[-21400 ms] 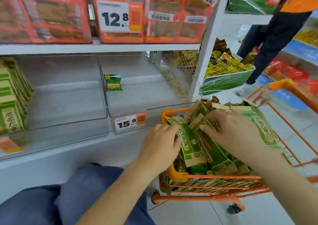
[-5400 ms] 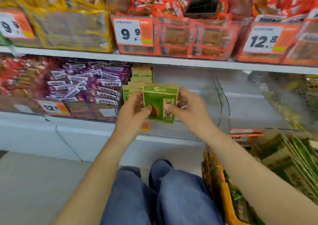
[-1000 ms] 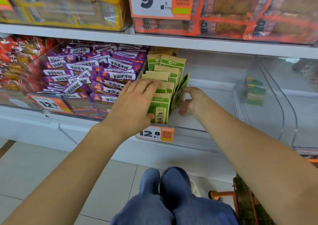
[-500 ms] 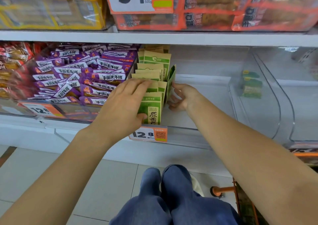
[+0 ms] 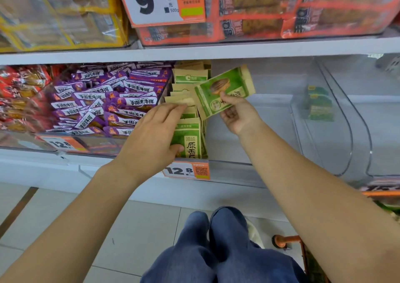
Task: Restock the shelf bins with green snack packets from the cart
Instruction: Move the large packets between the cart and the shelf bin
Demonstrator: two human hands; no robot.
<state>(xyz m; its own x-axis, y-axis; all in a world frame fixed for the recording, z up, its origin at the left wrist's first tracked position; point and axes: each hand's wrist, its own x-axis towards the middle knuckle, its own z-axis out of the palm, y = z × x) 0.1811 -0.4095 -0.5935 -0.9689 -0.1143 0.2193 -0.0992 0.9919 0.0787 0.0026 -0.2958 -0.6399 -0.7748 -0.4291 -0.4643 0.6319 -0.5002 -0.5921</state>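
Running across the whole view, the shelf [image 5: 216, 50] is carrying a row of clear bins, and the one that matters, the middle bin [image 5: 249, 168], is sitting at twelve o'clock from the person's knees with most of its floor showing bare toward three o'clock. Standing upright along its nine o'clock wall is the row of green packets [image 5: 190, 137], and the left hand [image 5: 151, 137] is bracing that row, fingers lying over the tops and thumb pressing the front packet. Just at two o'clock of it, the right hand [image 5: 236, 115] is pinching a loose green packet [image 5: 223, 90], its long axis tilting from seven toward one o'clock, so it is likely needing turning upright before sliding in beside the row. Purple packets [image 5: 104, 101] are filling the bin at nine o'clock, a few small green ones [image 5: 318, 103] are showing at three o'clock, and the cart [image 5: 287, 239] is peeking in at five.
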